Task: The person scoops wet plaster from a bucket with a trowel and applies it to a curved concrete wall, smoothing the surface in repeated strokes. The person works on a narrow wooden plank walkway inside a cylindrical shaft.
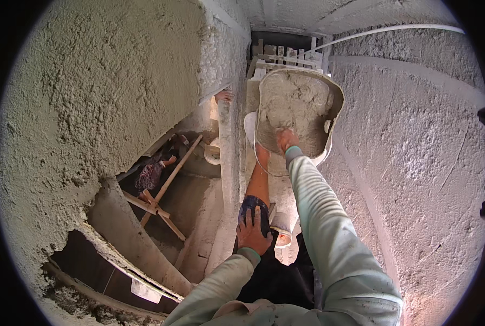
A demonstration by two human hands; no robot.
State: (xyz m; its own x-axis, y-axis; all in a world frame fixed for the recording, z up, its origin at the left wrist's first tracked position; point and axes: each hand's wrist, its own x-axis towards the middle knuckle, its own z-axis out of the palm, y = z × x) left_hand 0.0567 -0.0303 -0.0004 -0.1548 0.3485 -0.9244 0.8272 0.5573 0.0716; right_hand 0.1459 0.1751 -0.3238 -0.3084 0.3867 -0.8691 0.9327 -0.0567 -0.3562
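Mortar in bucket — right hand against it, can't tell its grip — left hand spread on leg.

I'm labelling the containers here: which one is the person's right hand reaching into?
The large tub of grey mix straight ahead, with the right hand inside its rim. The pale bucket down to the left is smaller and away from that hand.

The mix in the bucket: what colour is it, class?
The mix is a greyish beige; the head view shows it best.
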